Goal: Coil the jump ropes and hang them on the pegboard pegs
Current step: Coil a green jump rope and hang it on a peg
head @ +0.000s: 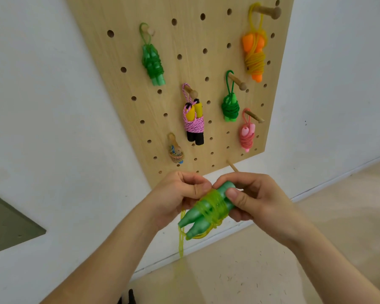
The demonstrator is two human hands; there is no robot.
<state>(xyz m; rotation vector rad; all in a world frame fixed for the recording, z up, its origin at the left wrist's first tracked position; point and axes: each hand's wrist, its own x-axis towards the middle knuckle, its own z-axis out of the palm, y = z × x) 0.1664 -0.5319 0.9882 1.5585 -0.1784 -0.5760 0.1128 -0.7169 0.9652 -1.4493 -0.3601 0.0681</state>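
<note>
**A:** What bounds the space?

**B:** A white wall (42,106) fills the left and the far right. A wooden pegboard (184,62) lies tilted across it, and its lower edge ends just behind the hands. The floor (294,260) spreads open at the lower right. A grey-green panel (9,222) cuts in at the left edge.

**A:** And room on the board?

**B:** Its left side and upper middle show only holes. Six coiled ropes hang on pegs:
- a green rope (151,60) at the upper left
- an orange rope (253,55) at the upper right
- a pink-and-black rope (193,121) in the centre
- a dark green rope (229,108) beside it
- a pink rope (247,134) below that
- a clear rope (176,152) low on the left

One peg (233,166) juts out at the bottom edge, just above the right grip (250,198).

**A:** How are the hands set?

**B:** Both forearms rise from the bottom corners and meet in the middle. The jump rope (198,220) lies between the hands. Its two green handles are side by side with their tips pointing down-left, and yellow-green cord is wound round their middle.

The left grip (180,194) has curled fingers and pinches the rope at the winding. The right grip curls round the butt ends, with its thumb pressed flat on the upper handle. A loose cord (181,244) hangs from under the handles toward the floor.
</note>
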